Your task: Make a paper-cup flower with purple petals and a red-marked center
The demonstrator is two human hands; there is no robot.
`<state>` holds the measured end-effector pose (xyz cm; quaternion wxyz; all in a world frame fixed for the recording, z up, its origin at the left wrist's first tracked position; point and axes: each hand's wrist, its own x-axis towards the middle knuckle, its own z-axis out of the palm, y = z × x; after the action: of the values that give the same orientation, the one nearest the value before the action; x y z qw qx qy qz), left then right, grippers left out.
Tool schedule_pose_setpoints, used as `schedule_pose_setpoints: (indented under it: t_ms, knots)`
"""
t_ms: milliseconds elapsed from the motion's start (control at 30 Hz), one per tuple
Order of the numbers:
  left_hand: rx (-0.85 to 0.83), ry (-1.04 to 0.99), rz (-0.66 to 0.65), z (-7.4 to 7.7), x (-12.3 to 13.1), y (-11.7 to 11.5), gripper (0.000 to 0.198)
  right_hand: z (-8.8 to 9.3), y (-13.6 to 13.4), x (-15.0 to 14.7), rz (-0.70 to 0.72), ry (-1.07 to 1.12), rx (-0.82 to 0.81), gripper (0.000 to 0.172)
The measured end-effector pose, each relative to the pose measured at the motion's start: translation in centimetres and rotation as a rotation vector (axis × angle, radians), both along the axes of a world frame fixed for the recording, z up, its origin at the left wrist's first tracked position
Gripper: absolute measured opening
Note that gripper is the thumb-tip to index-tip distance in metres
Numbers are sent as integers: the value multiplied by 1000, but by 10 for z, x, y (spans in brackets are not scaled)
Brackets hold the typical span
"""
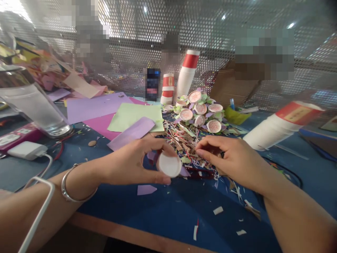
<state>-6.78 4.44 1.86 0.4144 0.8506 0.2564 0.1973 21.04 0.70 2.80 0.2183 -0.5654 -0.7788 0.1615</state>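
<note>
My left hand grips the rim of a paper cup bottom between thumb and fingers. Its round white face is turned towards me, and its far side is hidden. To the right, my right hand hovers over a heap of paper shreds with thumb and forefinger pinched together; what they hold, if anything, cannot be made out. Beyond both hands lies a pile of round cup bottoms with red print and green and purple paper bits around them. A purple paper strip lies just past my left hand.
Stacked paper cups lean at the right; another cup stack stands behind the pile. Green paper and purple paper lie left of centre. A glass of water, a power strip and a white cable are at the left.
</note>
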Motion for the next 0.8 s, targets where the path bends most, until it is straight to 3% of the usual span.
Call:
schedule_pose_setpoints:
  t_ms: [200,333,433,533,700,800]
  knots:
    - [60,51,-325,-7,9,-11,35,-5,-5,-6,170,-196,-112,16]
    - [172,117,-345,-6,11,-14,24,-3,-8,-10,225,-259,-186,18]
    - [221,121,-327,0,9,-15,36,0,-6,-9,170,-242,-216,20]
    - [240,157,-224,1,7,-11,44,1,-2,-6,103,-247,-185,21]
    - [293,201,179,-9,6,6,22,0,-1,-4,87,-188,-39,20]
    - [350,299,232,-13,12,14,20,2,-5,-6,55,-118,51,20]
